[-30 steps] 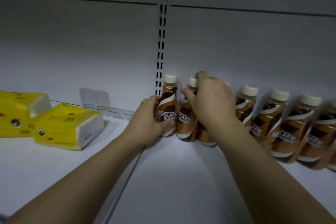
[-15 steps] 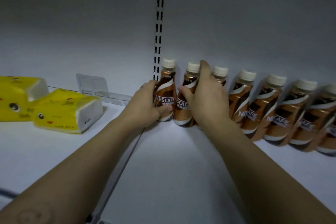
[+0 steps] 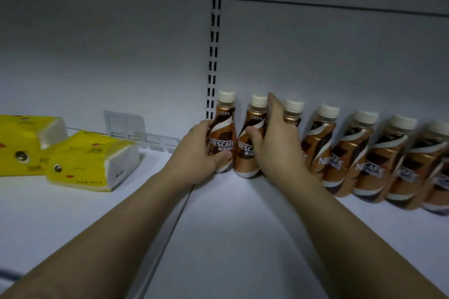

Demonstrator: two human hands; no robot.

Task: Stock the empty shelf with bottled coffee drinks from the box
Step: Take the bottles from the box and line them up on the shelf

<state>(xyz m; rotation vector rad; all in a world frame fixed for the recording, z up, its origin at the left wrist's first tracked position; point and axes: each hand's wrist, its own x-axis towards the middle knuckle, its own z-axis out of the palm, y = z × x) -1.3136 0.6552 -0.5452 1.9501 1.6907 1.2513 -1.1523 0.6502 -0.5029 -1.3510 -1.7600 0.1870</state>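
Note:
A row of several brown bottled coffee drinks with white caps stands along the back wall of the white shelf (image 3: pixel 243 238). My left hand (image 3: pixel 194 153) wraps the leftmost bottle (image 3: pixel 222 133) from its left side. My right hand (image 3: pixel 274 145) grips the second bottle (image 3: pixel 250 143), thumb in front and fingers behind it. A third bottle (image 3: pixel 292 111) stands partly hidden behind my right hand. The other bottles (image 3: pixel 352 153) run on to the right edge of the view. The box is out of view.
Two yellow tissue packs (image 3: pixel 92 160) lie on the neighbouring shelf section to the left. A white plastic divider (image 3: pixel 136 131) stands at the back by the slotted upright (image 3: pixel 213 56). A seam (image 3: pixel 170 226) separates the two shelf boards.
My right hand has shifted left off the third bottle and now holds only the second one, spacing the bottles apart. My left hand stays on the leftmost bottle.

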